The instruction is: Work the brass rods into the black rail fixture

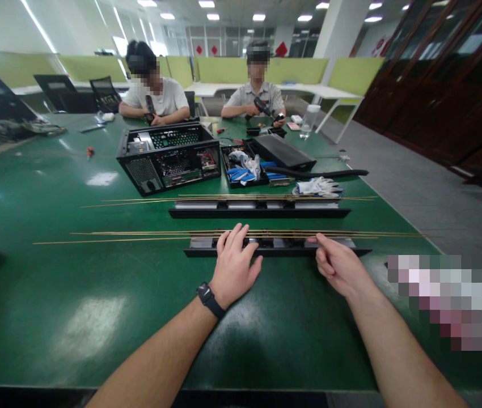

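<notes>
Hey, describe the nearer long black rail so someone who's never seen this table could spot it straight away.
On the green table, find the open black computer case, then the far rail on its near side. The nearer rail lies in front of that one, roughly parallel. Unlike its twin, it has a person's left hand and right hand over it.

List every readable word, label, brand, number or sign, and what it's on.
No text is readable.
Near black rail: none legible.
Watch: no digits legible.
Computer case: none legible.
Red diamond sign at the back: too small to read.
Red wall marking, back right: too blurred.
Pixelated patch, right: unreadable.
</notes>
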Demonstrator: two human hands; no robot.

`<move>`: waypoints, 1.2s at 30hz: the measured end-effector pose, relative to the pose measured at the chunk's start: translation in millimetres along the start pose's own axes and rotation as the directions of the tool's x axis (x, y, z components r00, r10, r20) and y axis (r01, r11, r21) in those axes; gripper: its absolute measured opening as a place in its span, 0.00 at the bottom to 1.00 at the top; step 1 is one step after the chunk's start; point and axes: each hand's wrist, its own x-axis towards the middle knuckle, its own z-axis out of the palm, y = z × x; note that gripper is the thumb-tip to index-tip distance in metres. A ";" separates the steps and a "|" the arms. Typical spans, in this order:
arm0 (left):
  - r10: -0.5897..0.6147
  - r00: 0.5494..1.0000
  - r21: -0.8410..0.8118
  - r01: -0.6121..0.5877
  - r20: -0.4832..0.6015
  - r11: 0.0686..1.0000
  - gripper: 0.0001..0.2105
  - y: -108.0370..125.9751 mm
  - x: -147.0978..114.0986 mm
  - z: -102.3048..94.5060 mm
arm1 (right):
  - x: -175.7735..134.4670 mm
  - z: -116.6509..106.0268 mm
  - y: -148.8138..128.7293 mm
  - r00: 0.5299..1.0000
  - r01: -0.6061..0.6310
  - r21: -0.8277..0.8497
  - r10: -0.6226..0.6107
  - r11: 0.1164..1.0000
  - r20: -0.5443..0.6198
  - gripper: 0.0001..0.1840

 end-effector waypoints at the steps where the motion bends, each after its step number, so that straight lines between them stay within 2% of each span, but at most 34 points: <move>1: 0.000 1.000 0.000 0.000 -0.001 1.000 0.10 0.0 0.0 0.0 | 0.4 -0.1 -0.2 1.000 0.003 -0.001 -0.003 1.000 -0.003 0.19; 10: 0.001 1.000 0.005 -0.001 -0.002 1.000 0.10 0.0 0.0 -0.5 | 0.9 0.7 -2.6 0.999 0.010 0.025 -0.008 1.000 -0.051 0.18; 18: -0.001 1.000 0.000 0.001 -0.010 1.000 0.10 -0.1 -0.5 1.2 | -0.5 2.2 0.0 1.000 0.005 0.003 -0.005 1.000 0.005 0.19; 36: -0.003 1.000 0.004 0.003 -0.005 1.000 0.11 0.4 -1.0 0.6 | -1.4 2.0 -3.2 1.000 0.007 -0.013 -0.007 1.000 -0.003 0.18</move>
